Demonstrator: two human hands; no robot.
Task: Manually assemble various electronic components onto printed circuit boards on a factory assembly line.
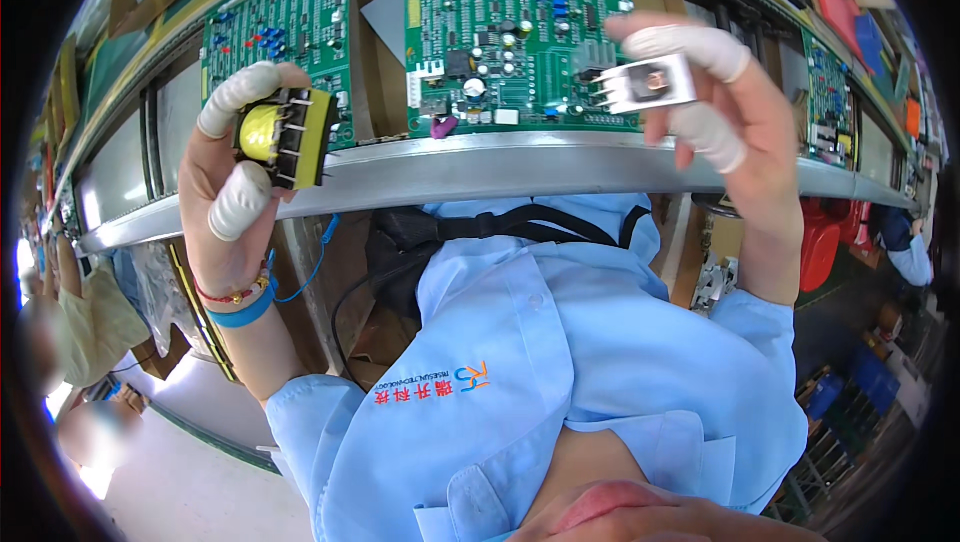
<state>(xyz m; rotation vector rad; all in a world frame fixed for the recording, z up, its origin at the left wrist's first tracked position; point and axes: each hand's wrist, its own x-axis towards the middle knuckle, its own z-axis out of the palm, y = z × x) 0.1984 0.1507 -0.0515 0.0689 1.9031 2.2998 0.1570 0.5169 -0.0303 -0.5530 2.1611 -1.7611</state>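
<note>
Between the covered thumb and finger of my left hand (pixel 225 157) is a yellow and black transformer (pixel 260 132), its metal pins turned toward the right. White finger cots cover those fingertips. My right hand (pixel 755 132) pinches a white rectangular component (pixel 625 90) with a dark middle, a copper-coloured spot and several metal pins pointing left. This hand also wears white finger cots and is slightly blurred. Both parts are held up above the metal rail, in front of a green circuit board (pixel 510 27) populated with small components. Another green board (pixel 300 32) lies behind my left hand.
A silver metal rail (pixel 480 167) runs across in front of the boards. Farther right on the line sits another circuit board (pixel 830 92). A red stool (pixel 820 247) stands beyond my right arm. Other people are at the far left and far right edges.
</note>
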